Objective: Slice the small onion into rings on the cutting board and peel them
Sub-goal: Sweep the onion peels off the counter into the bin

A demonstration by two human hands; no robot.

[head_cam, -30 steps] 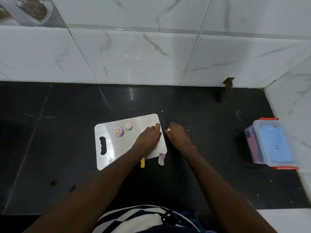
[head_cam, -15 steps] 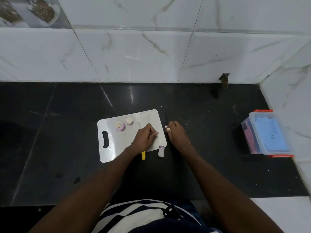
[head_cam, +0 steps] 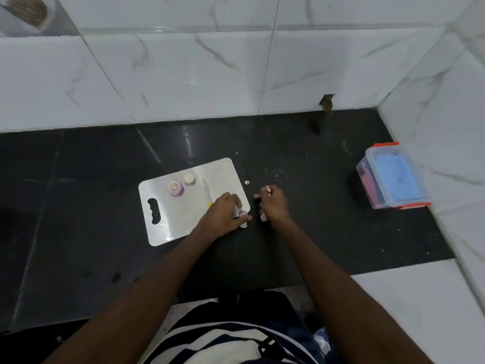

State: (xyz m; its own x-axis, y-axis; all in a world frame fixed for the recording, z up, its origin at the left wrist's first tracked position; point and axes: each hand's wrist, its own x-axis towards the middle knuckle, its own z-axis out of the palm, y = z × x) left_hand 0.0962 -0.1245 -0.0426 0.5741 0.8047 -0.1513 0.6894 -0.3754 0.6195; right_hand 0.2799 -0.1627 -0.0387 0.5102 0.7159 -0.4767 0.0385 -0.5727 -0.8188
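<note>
Step in hand: peeling, as I judge it. Two cut pieces already sit on the cutting board (head_cam: pixel 168 219), and both hands are busy with small bits at its right edge.
Left hand (head_cam: pixel 223 215): curled over the board's near right corner, fingers pinching a pale purple onion piece (head_cam: pixel 243 223) at the board's edge.
Right hand (head_cam: pixel 271 204): on the counter (head_cam: pixel 315 232) just right of the board, fingers bunched and pinching a small pale scrap (head_cam: pixel 268 189); whether it is skin or flesh I cannot tell.
Onion rings: one purple-rimmed slice (head_cam: pixel 175 188) and a smaller pale slice (head_cam: pixel 189 177) lie flat near the board's far edge, close together.
Knife (head_cam: pixel 207 191): lies on the board, blade pointing away, yellow handle mostly hidden under the left hand.
Loose bit: a small scrap (head_cam: pixel 246 182) lies on the counter beyond the board's right edge.
Aside: a lidded plastic box (head_cam: pixel 391 177) sits well apart, against the right wall.
Next move: probably strip the skin off the pinched piece, drop the scrap away from the slices, then peel the two on the board.
</note>
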